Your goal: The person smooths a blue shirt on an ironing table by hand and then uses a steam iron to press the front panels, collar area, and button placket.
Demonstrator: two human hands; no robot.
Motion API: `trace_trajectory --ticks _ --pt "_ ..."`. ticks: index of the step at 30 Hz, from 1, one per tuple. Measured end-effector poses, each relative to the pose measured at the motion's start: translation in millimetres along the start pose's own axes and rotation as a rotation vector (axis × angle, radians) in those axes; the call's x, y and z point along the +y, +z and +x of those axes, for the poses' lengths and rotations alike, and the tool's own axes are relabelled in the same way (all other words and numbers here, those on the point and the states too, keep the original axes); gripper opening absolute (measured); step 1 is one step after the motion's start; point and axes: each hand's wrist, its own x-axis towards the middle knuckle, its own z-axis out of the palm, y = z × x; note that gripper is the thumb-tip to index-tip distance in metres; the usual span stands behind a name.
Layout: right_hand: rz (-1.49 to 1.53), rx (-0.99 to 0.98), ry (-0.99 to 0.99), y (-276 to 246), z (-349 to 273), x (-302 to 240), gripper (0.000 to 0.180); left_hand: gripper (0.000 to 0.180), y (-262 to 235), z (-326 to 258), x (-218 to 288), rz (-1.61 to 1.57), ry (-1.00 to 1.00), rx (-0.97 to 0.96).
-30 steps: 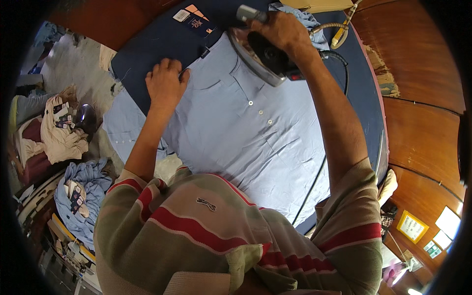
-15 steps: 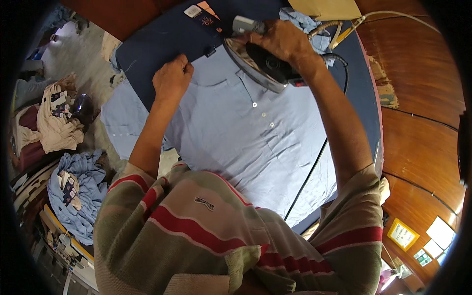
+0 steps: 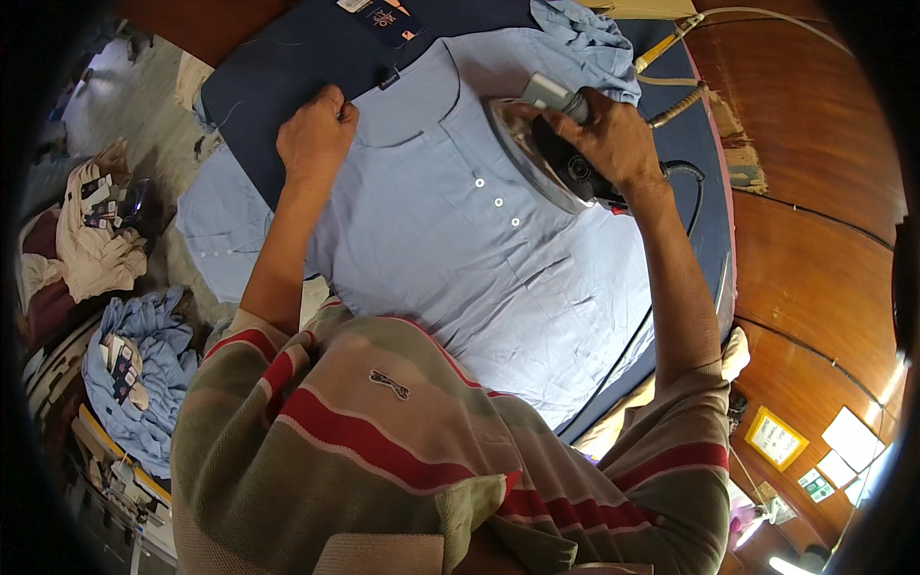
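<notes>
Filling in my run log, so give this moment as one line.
right hand: holding iron on blue shirt | left hand: curled near shirt's edge

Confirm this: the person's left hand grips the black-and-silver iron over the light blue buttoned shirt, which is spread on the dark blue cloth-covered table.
Wrong hand: the head view shows the right hand gripping the black-and-silver iron over the light blue buttoned shirt, which is spread on the dark blue cloth-covered table.
</notes>
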Motion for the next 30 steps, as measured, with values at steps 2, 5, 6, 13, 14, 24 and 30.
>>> trace_trajectory --ticks 2,5,6,13,14,24,30 --pt "-0.028 0.024 0.047 -2.0 12.0 3.2 0.053 0.016 -2.8 1.1 2.5 0.003 -0.015 -0.020" --pt "-0.001 -0.099 -0.017 -5.7 13.8 -6.2 0.051 0.016 -3.2 -0.1 1.5 -0.003 -0.036 -0.034" --pt "0.014 -0.152 -0.041 -7.8 13.8 -8.0 0.051 0.016 -3.9 0.3 1.7 -0.006 -0.044 -0.032" --pt "-0.016 -0.019 -0.178 3.5 26.1 -3.5 0.061 0.022 6.3 -9.8 14.2 0.076 0.165 0.303" --pt "-0.001 -0.049 -0.195 3.9 23.0 -6.0 0.062 0.022 8.5 -15.1 22.6 -0.005 0.275 0.301" --pt "-0.086 -0.177 -0.361 1.9 -91.4 59.1 0.058 0.014 67.8 -21.3 72.3 -0.103 0.581 0.158" --pt "0.051 -0.148 -0.026 2.8 -209.6 96.6 0.053 0.015 70.9 -20.9 62.6 -0.077 0.567 0.162"
